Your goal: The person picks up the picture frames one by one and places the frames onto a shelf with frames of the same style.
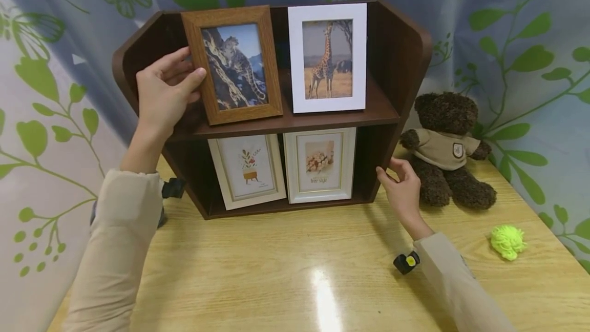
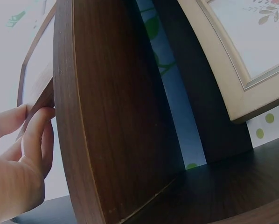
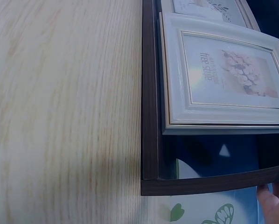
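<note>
My left hand (image 1: 162,94) pinches the left edge of a brown wooden picture frame (image 1: 209,73) holding a leopard picture. This frame leans slightly tilted on the upper level of a dark brown shelf (image 1: 341,118). Beside it stands a white picture frame (image 1: 297,60) with a giraffe picture. Low on the shelf's right side panel, my right hand (image 1: 404,193) grips the edge between thumb and fingers; the right wrist view shows only part of that hand (image 3: 275,203). In the left wrist view, the left hand's fingers (image 2: 33,135) hold the frame beyond the shelf's side panel (image 2: 107,112).
On the lower level are a cream picture frame (image 1: 254,204) with a plant drawing and a white one (image 1: 320,198) reading "free style". Right of the shelf, a dark brown teddy bear (image 1: 444,150) sits on the wooden table (image 1: 258,270), with a yellow-green yarn ball (image 1: 507,242) nearby.
</note>
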A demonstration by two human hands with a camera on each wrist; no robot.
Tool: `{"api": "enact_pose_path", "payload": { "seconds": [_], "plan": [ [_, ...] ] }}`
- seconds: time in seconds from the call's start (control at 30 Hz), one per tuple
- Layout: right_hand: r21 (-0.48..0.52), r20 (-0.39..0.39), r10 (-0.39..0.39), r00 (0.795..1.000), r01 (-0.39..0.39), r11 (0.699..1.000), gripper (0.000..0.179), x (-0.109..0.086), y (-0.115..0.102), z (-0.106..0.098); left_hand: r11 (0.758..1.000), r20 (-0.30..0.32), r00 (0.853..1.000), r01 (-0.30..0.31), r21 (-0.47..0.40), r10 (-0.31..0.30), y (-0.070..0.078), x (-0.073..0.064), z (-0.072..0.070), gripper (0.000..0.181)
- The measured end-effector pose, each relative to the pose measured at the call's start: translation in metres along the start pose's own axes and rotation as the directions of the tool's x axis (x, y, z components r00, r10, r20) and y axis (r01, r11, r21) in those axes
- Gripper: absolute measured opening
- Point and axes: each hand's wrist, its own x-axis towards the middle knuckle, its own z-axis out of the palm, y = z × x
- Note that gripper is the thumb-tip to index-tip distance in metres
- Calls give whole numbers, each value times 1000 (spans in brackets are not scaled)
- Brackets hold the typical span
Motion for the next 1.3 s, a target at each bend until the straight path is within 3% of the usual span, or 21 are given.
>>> {"api": "enact_pose_path", "payload": {
  "seconds": [0.6, 0.8, 1.03, 1.17, 1.3],
  "plan": [
    [21, 12, -16, 1000, 16, 1000, 27, -2, -1, 0, 999, 26, 999, 34, 34, -35, -4, 2, -1, 48],
    [28, 6, -8, 1000, 8, 1000, 25, -2, 0, 0, 1000, 24, 1000, -7, 19, 6, -7, -4, 0, 44],
    [30, 10, -13, 1000, 13, 999, 27, -3, 0, -1, 996, -3, 998, -68, 62, 68, -10, -20, -1, 35],
    [39, 12, -15, 1000, 15, 999, 24, -1, 1, -1, 996, -16, 997, -75, -47, 74, -11, -32, -5, 29],
    [39, 14, -14, 1000, 14, 999, 24, 0, -1, -1, 977, -15, 997, -75, -201, 73, -13, -45, -10, 23]
  ]
}}
